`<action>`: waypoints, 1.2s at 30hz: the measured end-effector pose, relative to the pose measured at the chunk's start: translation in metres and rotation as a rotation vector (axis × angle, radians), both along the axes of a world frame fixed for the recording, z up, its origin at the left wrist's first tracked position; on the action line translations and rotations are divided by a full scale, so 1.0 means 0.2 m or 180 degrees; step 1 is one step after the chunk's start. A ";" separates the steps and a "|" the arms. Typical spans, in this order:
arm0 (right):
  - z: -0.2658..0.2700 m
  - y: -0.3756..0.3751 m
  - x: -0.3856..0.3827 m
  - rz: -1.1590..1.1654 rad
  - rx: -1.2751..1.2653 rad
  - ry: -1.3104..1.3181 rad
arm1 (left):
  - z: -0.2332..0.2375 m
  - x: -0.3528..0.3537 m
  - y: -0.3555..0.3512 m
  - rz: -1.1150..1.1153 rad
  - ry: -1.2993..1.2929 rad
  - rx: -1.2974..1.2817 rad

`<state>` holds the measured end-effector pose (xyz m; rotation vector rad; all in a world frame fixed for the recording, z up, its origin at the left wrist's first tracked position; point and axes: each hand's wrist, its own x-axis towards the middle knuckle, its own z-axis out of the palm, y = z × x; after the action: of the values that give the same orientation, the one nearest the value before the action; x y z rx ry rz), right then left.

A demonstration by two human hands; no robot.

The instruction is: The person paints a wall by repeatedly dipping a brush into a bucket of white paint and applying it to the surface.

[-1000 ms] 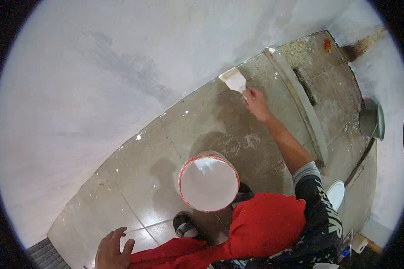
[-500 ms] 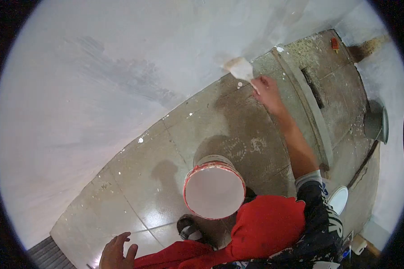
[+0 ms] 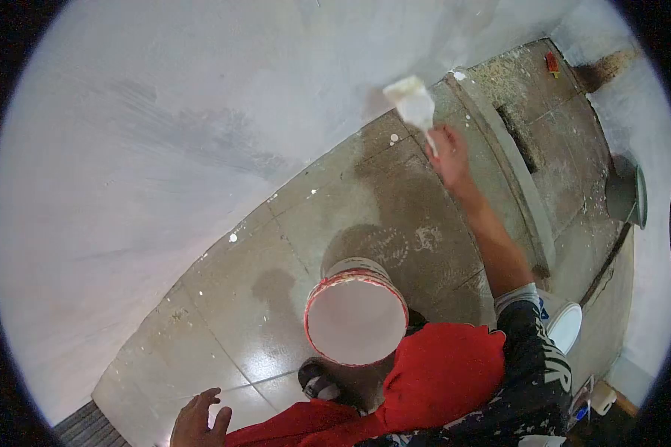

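My right hand [image 3: 449,155] is closed round the handle of a wide paintbrush [image 3: 414,106] covered in white paint. The brush head points up and left, close by the foot of the white wall [image 3: 238,89], and overlaps it in this view. Below and between my hands stands a bucket [image 3: 356,322] of white paint, its rim smeared red. Low on the left my left hand [image 3: 199,423] hangs with fingers apart, holding nothing, near my red-clothed leg [image 3: 298,419].
White drips dot the tiled floor [image 3: 224,320]. A raised ledge [image 3: 511,160] crosses it on the right. Farther right are a grey bucket [image 3: 625,195], a white-lidded pail [image 3: 565,328] and a small red brush [image 3: 552,65]. A ridged dark mat [image 3: 89,426] lies bottom left.
My right hand has moved slightly right, and the paintbrush has swung upward and right along the wall's foot. My left hand stays about where it was.
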<state>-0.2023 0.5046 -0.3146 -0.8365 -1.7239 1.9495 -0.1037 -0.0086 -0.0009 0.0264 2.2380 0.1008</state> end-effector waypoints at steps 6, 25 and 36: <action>-0.38 0.01 0.04 0.0475 0.0559 -0.1284 | 0.00 0.04 -0.06 0.0112 0.0043 -0.0049; -0.23 -0.01 0.00 0.0624 0.0523 -0.0531 | 0.02 0.06 -0.05 0.0033 0.0040 0.0007; -0.26 -0.09 -0.12 0.0642 0.0419 -0.1025 | 0.02 0.11 -0.09 0.0126 0.0197 0.0030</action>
<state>-0.2266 0.4868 -0.3668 -1.0060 -2.1729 1.8777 -0.0816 -0.0256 0.0030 -0.0099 2.3005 0.1337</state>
